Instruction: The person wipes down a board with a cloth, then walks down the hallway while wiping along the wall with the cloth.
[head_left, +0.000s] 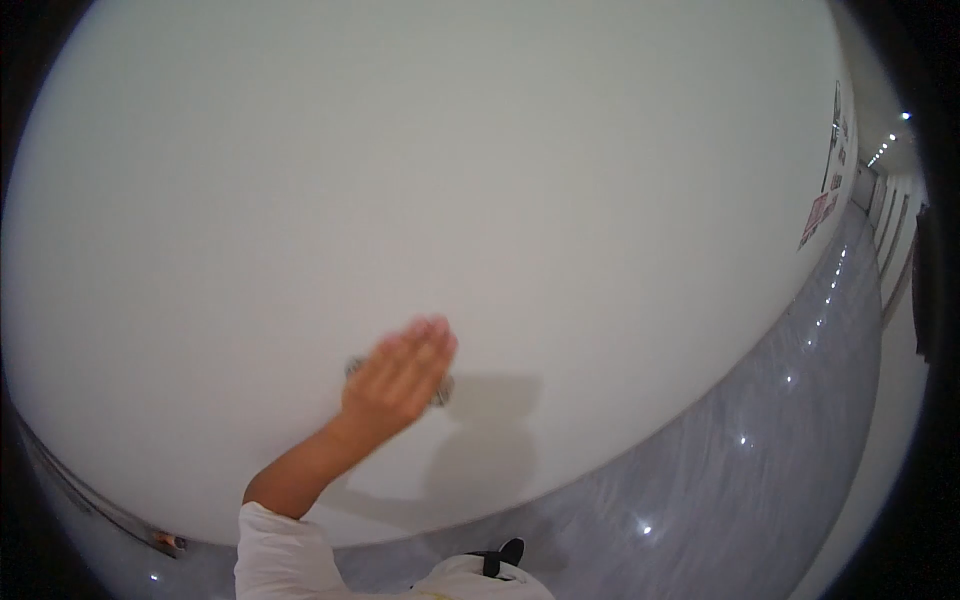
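My left hand [398, 370] is raised against a large white wall [400, 180], its fingers pressed together and blurred by motion. Under it lies a small grey patterned thing [442, 391], which shows on both sides of the hand; the hand hides its middle, and I cannot make out what it is. The bare forearm comes up from a white sleeve at the lower left. To the right of the hand, a shadow of a head and shoulders falls on the wall. My right hand is out of view.
A glossy grey floor [690, 480] with light reflections curves along the wall's foot. A black shoe [512, 551] shows at the bottom. Dark and red markings [817, 215] are on the wall at the right. A small brown thing [168, 540] lies at the lower left.
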